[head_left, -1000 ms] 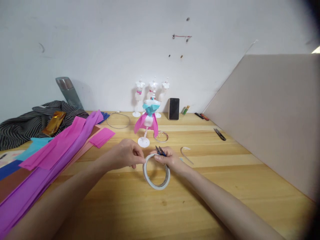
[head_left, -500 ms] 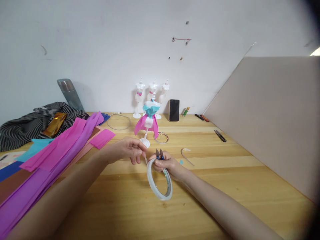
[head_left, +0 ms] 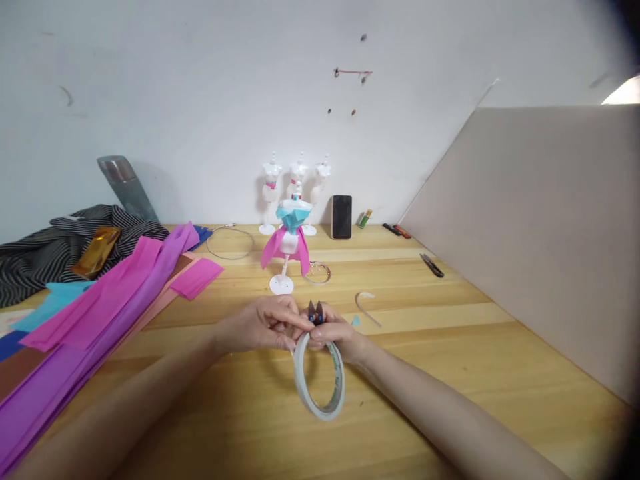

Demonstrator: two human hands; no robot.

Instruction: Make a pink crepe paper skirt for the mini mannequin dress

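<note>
My right hand (head_left: 336, 333) is closed around a roll of white double-sided tape (head_left: 300, 383) and a pair of small thread snips (head_left: 315, 313), whose two dark blades point up above the thumb. The roll hangs upright below the fingers. Right beside it, my left hand (head_left: 273, 323) has its fingers bent against the roll's top edge, index finger reaching to the right thumb. A short pale bit of tape shows under the left fingertips, though they partly hide it. Just beyond the hands stands a small white dress form (head_left: 289, 243) draped in turquoise and pink crepe paper.
Three more dress forms (head_left: 271, 193) stand by the wall, near a phone (head_left: 341, 217). Crepe paper strips (head_left: 107, 297) and striped cloth (head_left: 30, 250) lie left, with a bottle (head_left: 129, 190) behind. Black snips (head_left: 431, 265) and a curled strip (head_left: 367, 309) lie right.
My left hand has come down and right to the roll; before, it held the tape's free end stretched away from it. The roll has dropped slightly, and the view has shifted a little.
</note>
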